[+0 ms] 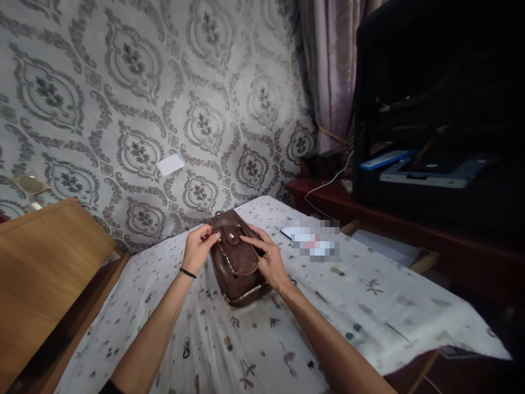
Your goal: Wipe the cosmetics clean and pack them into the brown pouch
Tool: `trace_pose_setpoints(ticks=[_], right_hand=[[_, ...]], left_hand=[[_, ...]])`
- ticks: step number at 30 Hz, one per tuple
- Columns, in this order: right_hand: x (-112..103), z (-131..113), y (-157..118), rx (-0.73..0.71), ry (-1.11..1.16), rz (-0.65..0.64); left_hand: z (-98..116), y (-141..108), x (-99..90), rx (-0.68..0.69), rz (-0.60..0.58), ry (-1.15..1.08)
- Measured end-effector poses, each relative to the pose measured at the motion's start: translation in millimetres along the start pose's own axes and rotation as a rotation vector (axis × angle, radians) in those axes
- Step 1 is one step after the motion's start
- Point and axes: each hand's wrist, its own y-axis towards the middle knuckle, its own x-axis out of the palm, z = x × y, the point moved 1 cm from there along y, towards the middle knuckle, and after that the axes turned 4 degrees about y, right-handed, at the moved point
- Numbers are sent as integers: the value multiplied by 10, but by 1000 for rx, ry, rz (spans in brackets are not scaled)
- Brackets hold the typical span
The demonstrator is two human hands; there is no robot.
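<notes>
A brown leather bag (240,262) with gold zippers and a small clasp on its front pocket lies on the white printed cloth. My left hand (199,244), a black band on its wrist, pinches at the bag's left edge by the pocket zipper, thumb and index finger close together; the zipper pull itself is too small to make out. My right hand (268,257) rests along the bag's right side, fingers stretched over the front near the clasp. Its thumb and the bag's far side are partly hidden.
A phone (309,241), blurred out, lies right of the bag on the cloth (353,306). A wooden board (53,273) stands at the left. Patterned wall (164,82) rises behind. At right, a dark cabinet (430,219) holds blue items; a white cable (328,183) hangs near it.
</notes>
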Motion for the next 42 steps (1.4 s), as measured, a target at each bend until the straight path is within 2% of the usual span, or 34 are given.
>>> trace_pose_setpoints(ticks=[7, 10, 14, 19, 24, 30, 37, 42], right_hand=[[-14, -38, -4, 3, -16, -15], [-15, -46, -10, -2, -30, -11], [-15, -57, -15, -25, -57, 3], [-32, -84, -18, -56, -127, 40], [-47, -114, -16, -82, -218, 27], [-45, -120, -11, -80, -244, 13], [-49, -150, -8, -75, -214, 17], [-43, -137, -1, -79, -201, 19]], left_hand=[[70, -27, 15, -15, -79, -24], [154, 105, 79, 14, -104, 42], [289, 360, 225, 122, -157, 276], [287, 529, 367, 97, -152, 309], [263, 462, 400, 100, -78, 296], [300, 363, 426, 102, -65, 235], [366, 229, 418, 117, -116, 151], [411, 156, 391, 155, -237, 112]])
